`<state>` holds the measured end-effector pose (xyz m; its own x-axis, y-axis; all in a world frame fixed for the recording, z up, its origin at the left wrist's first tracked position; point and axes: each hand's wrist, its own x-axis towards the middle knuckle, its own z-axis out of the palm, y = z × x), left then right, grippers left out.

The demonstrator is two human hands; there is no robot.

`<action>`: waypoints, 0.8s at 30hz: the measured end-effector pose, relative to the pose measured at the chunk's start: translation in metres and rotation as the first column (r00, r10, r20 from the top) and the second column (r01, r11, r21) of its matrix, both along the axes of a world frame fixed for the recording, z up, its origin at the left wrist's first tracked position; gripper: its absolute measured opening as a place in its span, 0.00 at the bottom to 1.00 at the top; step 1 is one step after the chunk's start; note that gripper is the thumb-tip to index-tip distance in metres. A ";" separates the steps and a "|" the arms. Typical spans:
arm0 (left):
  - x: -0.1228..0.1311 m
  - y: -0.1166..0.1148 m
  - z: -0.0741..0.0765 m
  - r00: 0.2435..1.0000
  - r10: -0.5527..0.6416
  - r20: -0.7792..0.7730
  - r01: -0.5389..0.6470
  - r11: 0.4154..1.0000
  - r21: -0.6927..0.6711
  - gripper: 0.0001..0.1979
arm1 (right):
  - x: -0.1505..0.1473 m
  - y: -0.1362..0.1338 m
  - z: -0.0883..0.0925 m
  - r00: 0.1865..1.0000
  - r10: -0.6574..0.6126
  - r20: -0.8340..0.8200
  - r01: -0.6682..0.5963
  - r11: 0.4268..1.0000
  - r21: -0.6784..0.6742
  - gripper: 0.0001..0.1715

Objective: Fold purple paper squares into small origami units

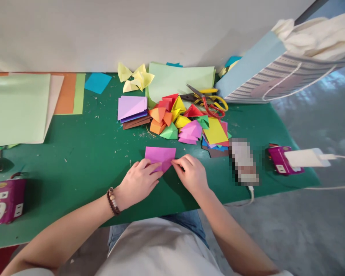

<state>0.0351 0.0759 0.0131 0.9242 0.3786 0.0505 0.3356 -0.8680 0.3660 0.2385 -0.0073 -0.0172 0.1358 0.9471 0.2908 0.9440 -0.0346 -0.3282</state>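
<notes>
A purple square of origami paper (161,153), partly folded, lies on the green table in front of me. My left hand (139,178) rests over its lower left part, fingers curved and holding it down. At its right corner, my right hand (191,172) pinches the edge between thumb and fingertips. The lower part of the paper is hidden under my left fingers. Just beyond it sit folded paper pieces in orange (158,124), yellow (182,121), green (169,131) and pink (190,132). A stack of lilac, blue and brown folded papers (132,108) is at their left.
Red-handled scissors (208,103) and pliers (211,92) lie behind the folded pieces. A phone (243,161) on a cable is to the right. Purple power boxes (7,201) stand at both sides. Large paper sheets (17,107) cover the left; a paper bag (264,73) stands back right.
</notes>
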 end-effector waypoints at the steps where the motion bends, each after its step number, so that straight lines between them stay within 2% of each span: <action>1: 0.000 0.000 0.000 1.000 0.000 -0.002 0.000 1.000 -0.007 0.13 | 0.000 -0.001 -0.001 1.000 0.005 0.016 -0.005 1.000 -0.002 0.16; 6: 0.002 -0.001 0.001 0.999 0.043 -0.019 -0.043 0.999 -0.019 0.21 | -0.006 -0.007 -0.004 0.998 0.063 0.025 -0.063 0.998 -0.023 0.15; 16: 0.001 -0.001 0.003 0.998 0.035 -0.053 -0.037 0.999 -0.024 0.22 | -0.040 -0.019 -0.002 0.975 0.213 -0.056 -0.212 0.977 0.014 0.15; 18: 0.000 -0.001 0.003 0.998 0.030 -0.056 -0.031 0.999 -0.031 0.24 | -0.035 -0.019 -0.002 0.973 0.182 -0.140 -0.179 0.983 0.029 0.13; 20: -0.001 -0.001 0.002 0.998 0.021 -0.054 -0.023 0.999 -0.035 0.27 | -0.027 -0.017 -0.001 0.977 0.089 -0.193 -0.083 0.996 0.038 0.10; 22: -0.002 0.000 0.002 0.998 0.015 -0.054 -0.016 0.999 -0.029 0.28 | -0.020 -0.014 -0.001 0.988 -0.004 -0.154 0.011 0.999 0.048 0.09; 24: -0.002 0.000 0.001 0.998 0.004 -0.055 -0.004 1.000 -0.011 0.27 | -0.017 -0.011 0.001 0.993 0.001 -0.116 0.003 0.999 0.034 0.10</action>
<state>0.0333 0.0758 0.0142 0.9239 0.3826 -0.0048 0.3590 -0.8625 0.3568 0.2215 -0.0178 -0.0167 0.1715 0.9366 0.3056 0.8996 -0.0225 -0.4361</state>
